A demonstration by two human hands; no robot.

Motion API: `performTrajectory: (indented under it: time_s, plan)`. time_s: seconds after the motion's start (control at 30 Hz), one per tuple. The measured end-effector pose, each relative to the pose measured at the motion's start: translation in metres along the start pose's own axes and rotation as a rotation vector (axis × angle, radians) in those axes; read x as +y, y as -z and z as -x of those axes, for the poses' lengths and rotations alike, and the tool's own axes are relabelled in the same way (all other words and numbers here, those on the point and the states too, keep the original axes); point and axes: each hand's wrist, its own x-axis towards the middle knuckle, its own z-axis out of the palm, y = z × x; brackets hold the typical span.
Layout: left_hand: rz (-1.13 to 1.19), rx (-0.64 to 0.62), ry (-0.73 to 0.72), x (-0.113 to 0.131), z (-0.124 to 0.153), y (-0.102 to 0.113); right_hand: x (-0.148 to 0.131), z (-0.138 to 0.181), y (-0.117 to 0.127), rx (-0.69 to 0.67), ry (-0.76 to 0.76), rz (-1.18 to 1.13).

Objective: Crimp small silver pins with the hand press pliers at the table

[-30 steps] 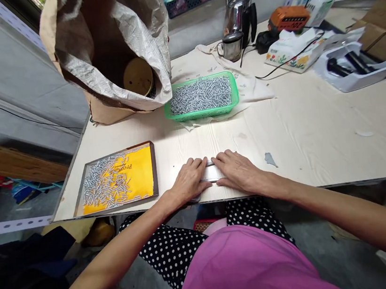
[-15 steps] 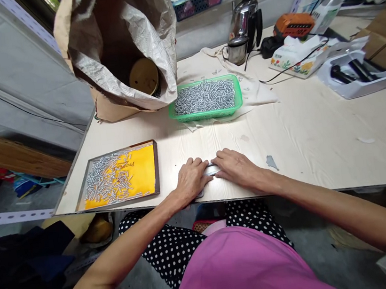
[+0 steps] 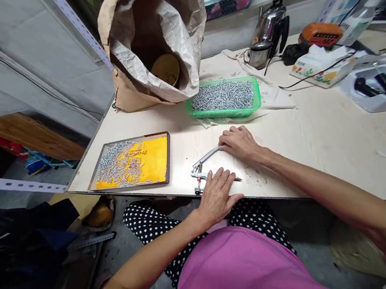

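A metal plier-like hand tool lies opened on the pale table near its front edge. My left hand rests flat on the tool's lower handle, fingers stretched out. My right hand is curled over the end of the upper handle, gripping it. A yellow-lined tray with several small metal pins sits to the left. A green basket full of the same pins stands behind the hands.
A large paper sack with a round tin inside stands at the back left. A metal kettle, an orange device, a tissue pack and a white holder line the back right. Cables cross there.
Both hands were pressed together over the shut tool at the table edge. Now the tool's handles are spread apart, my right hand has lifted one handle away, and the view has shifted left.
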Motion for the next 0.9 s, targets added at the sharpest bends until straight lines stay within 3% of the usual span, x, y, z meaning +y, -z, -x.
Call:
performTrajectory:
  time_s: [0.1, 0.23, 0.33, 0.4, 0.47, 0.57, 0.67, 0.77, 0.9]
  plan:
    - [0.025, 0.009, -0.003, -0.002, -0.003, 0.002, -0.018, -0.006, 0.011, -0.037, 0.006, 0.016]
    - [0.045, -0.024, -0.001, 0.003, 0.001, 0.003, -0.065, -0.001, 0.018, -0.080, 0.407, -0.063]
    - [0.080, -0.023, -0.132, 0.013, 0.019, 0.012, -0.090, 0.000, 0.011, -0.153, 0.612, -0.091]
    - [0.082, 0.030, -0.285, 0.014, 0.034, 0.025, -0.096, -0.004, 0.001, -0.156, 0.663, -0.089]
    - [0.017, 0.143, -0.282, 0.001, 0.046, 0.045, -0.098, -0.009, -0.010, -0.124, 0.707, -0.099]
    - [-0.157, 0.320, 0.098, -0.047, 0.053, 0.086, -0.102, -0.014, -0.025, -0.063, 0.731, -0.197]
    - [-0.344, 0.367, 0.549, -0.108, 0.050, 0.128, -0.106, -0.014, -0.027, 0.015, 0.684, -0.421]
    - [-0.489, 0.182, 0.750, -0.153, 0.047, 0.152, -0.092, -0.020, -0.009, 0.244, 0.534, -0.663]
    - [-0.551, -0.118, 0.789, -0.175, 0.047, 0.153, -0.032, -0.049, 0.030, 0.587, 0.172, -0.678]
